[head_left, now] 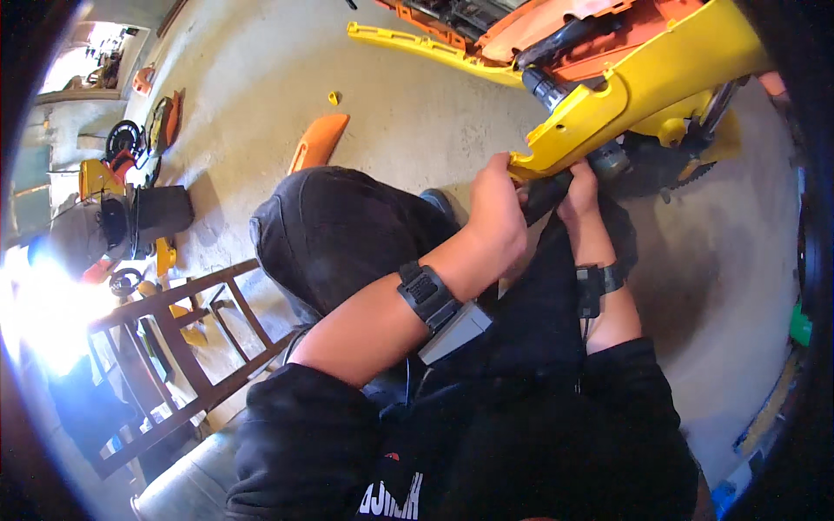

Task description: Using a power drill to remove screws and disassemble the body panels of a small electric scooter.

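Observation:
A long yellow body panel (647, 82) of a motor scooter stretches across the upper right. My left hand (497, 198) is closed at the panel's near tip, thumb on its edge; its other fingers are mostly hidden. Close beside it, my right hand (580, 191) is closed just under the panel, its fingers against a dark bar-shaped piece (547, 196) between my hands. What that piece is, I cannot make out. A black cylindrical part with a ridged collar (544, 87) shows behind the panel, and a grey round part (610, 160) sits below it.
Orange inner bodywork (599, 52) lies behind the yellow panel. On the concrete floor are a loose orange panel (320, 141) and a small yellow piece (334, 98). A brown metal frame (187, 352) stands at left, near more vehicle parts. A grey box-shaped object (455, 334) is by my left wrist.

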`<state>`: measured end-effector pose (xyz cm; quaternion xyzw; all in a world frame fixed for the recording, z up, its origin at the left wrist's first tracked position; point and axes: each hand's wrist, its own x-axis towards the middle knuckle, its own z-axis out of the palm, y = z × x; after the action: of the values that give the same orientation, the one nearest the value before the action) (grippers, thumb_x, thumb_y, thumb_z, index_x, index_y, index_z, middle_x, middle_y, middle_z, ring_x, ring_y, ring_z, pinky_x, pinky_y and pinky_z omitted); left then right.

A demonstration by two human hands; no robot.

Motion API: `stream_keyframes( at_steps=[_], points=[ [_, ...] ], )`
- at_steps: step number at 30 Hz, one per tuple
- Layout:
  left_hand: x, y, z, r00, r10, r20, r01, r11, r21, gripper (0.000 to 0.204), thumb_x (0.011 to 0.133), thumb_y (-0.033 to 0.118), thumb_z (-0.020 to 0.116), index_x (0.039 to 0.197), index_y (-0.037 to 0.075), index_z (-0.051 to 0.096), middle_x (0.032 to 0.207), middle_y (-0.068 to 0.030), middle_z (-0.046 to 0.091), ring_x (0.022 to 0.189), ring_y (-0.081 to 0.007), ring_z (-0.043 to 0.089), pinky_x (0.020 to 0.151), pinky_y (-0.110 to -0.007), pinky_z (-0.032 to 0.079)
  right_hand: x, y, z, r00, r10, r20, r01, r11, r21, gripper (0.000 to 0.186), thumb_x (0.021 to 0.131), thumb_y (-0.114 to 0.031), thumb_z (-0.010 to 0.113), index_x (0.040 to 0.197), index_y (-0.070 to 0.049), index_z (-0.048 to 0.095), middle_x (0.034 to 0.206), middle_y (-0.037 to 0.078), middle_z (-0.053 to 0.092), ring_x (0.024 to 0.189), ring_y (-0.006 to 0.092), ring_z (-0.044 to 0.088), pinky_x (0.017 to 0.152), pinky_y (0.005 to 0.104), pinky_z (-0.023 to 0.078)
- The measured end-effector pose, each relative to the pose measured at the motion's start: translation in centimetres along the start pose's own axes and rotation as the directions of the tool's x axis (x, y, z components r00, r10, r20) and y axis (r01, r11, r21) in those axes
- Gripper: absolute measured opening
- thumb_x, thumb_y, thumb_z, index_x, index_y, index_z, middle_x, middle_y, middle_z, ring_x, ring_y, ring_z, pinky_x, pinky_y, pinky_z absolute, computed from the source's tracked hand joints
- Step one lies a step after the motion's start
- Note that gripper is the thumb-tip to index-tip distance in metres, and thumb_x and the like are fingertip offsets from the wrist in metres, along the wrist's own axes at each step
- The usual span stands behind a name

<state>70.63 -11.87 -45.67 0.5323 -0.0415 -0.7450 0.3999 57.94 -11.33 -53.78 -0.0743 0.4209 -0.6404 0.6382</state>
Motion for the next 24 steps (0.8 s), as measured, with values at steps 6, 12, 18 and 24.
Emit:
stream_keyframes(
  at_steps=[6, 12, 18, 24],
  points=[
    [-0.4, -0.5, 0.2, 0.999, 0.051, 0.007, -0.052, 0.988, 0.147, 0.036, 0.095, 0.033, 0.036, 0.111, 0.005, 0.053, 0.102, -0.0093, 0.059, 0.091, -0.0205, 0.052, 0.076, -0.035, 0.038, -0.6, -0.2, -1.6, 0.999, 0.031, 0.044, -0.03, 1.0, -0.005, 0.047, 0.096, -0.034, 0.05, 0.134, -0.005, 0.047, 0.121, 0.009, 0.059, 0.11, 0.0257, 0.057, 0.097, 0.0412, 0.044],
    [0.2, 0.3, 0.6, 0.998, 0.067, 0.007, -0.067, 0.975, 0.212, 0.039, 0.095, 0.035, 0.036, 0.114, 0.005, 0.054, 0.102, -0.0084, 0.06, 0.089, -0.019, 0.053, 0.076, -0.036, 0.038, -0.7, -0.6, -0.4, 1.0, -0.01, -0.008, 0.01, 1.0, -0.029, 0.043, 0.094, -0.035, 0.054, 0.123, -0.004, 0.052, 0.107, 0.009, 0.061, 0.093, 0.0251, 0.061, 0.081, 0.0378, 0.05],
    [2.8, 2.7, 1.3, 0.996, 0.09, 0.024, -0.092, 0.898, 0.431, 0.043, 0.093, 0.037, 0.039, 0.114, 0.004, 0.056, 0.104, -0.0108, 0.061, 0.09, -0.0212, 0.057, 0.079, -0.038, 0.041, -0.5, -1.0, -0.2, 0.993, -0.017, 0.118, 0.019, 1.0, -0.02, 0.037, 0.093, -0.035, 0.053, 0.113, -0.004, 0.053, 0.089, 0.01, 0.062, 0.072, 0.0225, 0.06, 0.068, 0.0349, 0.049],
    [8.2, 4.9, 2.6, 0.932, 0.361, 0.021, -0.257, 0.623, 0.739, 0.034, 0.087, 0.028, 0.052, 0.107, 0.004, 0.064, 0.101, -0.0157, 0.065, 0.093, -0.0273, 0.061, 0.08, -0.04, 0.048, -0.1, -1.2, -0.5, 0.991, -0.014, 0.13, 0.015, 1.0, -0.011, 0.036, 0.093, -0.034, 0.055, 0.113, -0.004, 0.052, 0.085, 0.009, 0.059, 0.068, 0.0222, 0.059, 0.064, 0.0352, 0.049]
  ],
)
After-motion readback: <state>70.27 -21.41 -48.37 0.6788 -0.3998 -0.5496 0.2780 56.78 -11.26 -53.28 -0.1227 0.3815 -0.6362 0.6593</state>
